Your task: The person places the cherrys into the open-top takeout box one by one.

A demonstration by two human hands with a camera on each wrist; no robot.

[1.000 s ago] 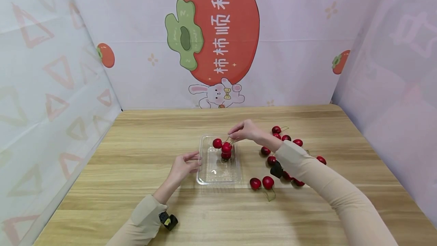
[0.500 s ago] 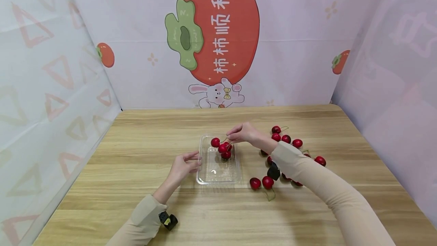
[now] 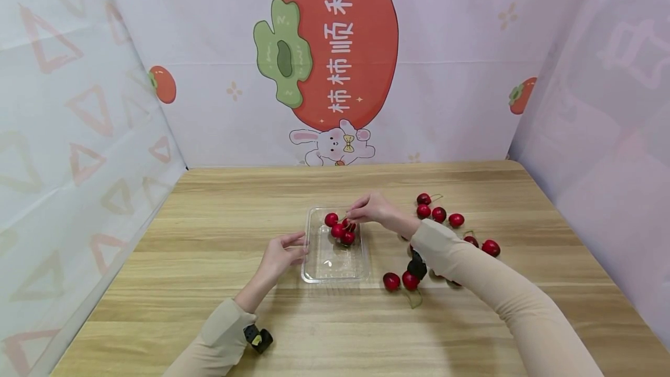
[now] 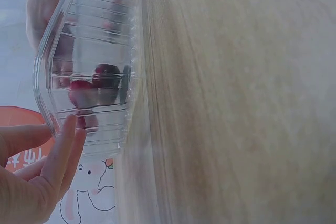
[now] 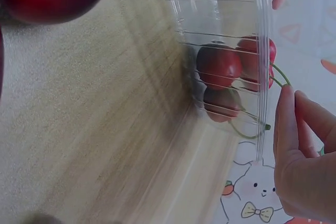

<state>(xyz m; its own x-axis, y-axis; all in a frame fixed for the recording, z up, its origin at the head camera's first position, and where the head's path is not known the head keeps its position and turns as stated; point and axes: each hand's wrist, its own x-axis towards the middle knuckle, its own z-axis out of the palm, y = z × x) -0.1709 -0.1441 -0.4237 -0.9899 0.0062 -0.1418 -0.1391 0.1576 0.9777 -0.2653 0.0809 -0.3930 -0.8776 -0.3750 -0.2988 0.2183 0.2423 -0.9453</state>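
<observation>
A clear plastic box stands on the table with several red cherries inside or over its far right corner. The fingers of my left hand lie nearly straight against the box's left side; in the left wrist view those fingers touch the wall near the rim. Above the far right corner, my right hand pinches green cherry stems between thumb and fingertips. A pair of cherries hangs from these stems at rim height. Lower in the box, other cherries sit with their stems against the wall.
Right of the box, several loose cherries lie scattered, some hidden under the right forearm. Two joined cherries lie near the box's front right corner. A printed cloth backdrop rises behind the wooden table.
My right hand has moved slightly left and down, lowering the pinched cherries into the box's far right corner. My left hand stays at the box's side.
</observation>
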